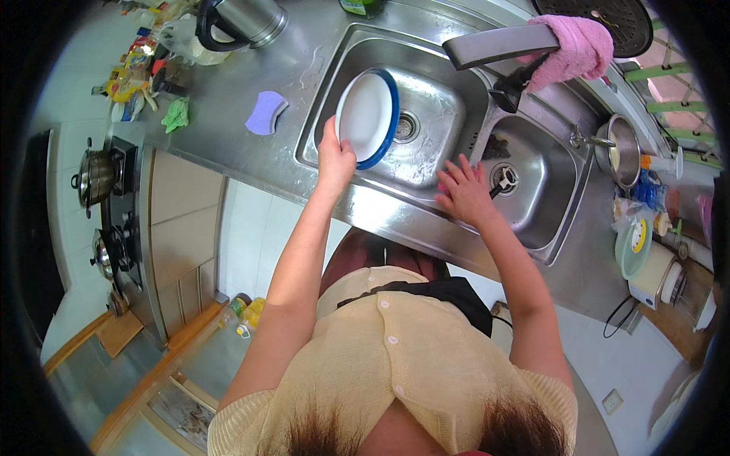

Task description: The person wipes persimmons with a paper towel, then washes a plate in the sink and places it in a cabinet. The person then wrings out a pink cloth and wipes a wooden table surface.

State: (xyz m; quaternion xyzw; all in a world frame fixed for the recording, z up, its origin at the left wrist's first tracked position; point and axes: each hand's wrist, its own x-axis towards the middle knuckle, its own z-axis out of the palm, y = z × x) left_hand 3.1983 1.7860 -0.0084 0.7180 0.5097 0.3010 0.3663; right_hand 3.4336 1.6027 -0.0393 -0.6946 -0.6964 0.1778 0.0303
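My left hand (336, 158) grips the near edge of a white plate with a blue rim (366, 117), tilted over the left basin of the steel double sink (439, 102). My right hand (465, 191) is at the divider between the two basins, fingers spread; something pink shows partly beneath it, and whether it is held I cannot tell. A black-handled thing with a white end lies by the right basin's drain (505, 178), close to my right hand. A purple sponge (267, 113) lies on the steel counter left of the sink.
The faucet (502, 47) with a pink cloth (576, 51) reaches over the sink from the far right. A steel kettle (251, 23) and a green cloth (175, 115) are at the left. A metal bowl (626, 151) stands beyond the right basin.
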